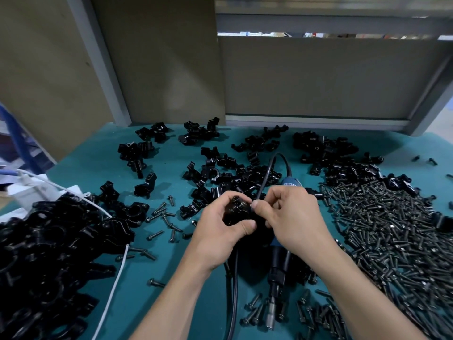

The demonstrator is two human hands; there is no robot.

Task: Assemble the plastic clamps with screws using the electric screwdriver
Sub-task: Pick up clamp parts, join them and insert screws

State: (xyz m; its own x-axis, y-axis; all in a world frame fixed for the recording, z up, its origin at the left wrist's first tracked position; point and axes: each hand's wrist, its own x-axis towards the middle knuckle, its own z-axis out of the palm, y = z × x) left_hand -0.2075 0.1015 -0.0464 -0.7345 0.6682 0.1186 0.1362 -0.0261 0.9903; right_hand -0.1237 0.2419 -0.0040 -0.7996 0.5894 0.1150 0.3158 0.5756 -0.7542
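Left hand [220,225] fingers wrap a black clamp [235,213]; right hand [294,217] fingers pinch its top; electric screwdriver [279,263] lies beneath.

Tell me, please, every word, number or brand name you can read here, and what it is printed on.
No text can be read anywhere.
Pale label on the blue body of the electric screwdriver: too blurred to read.
Colourful items seen through the gap in the back panel: too blurred to read.
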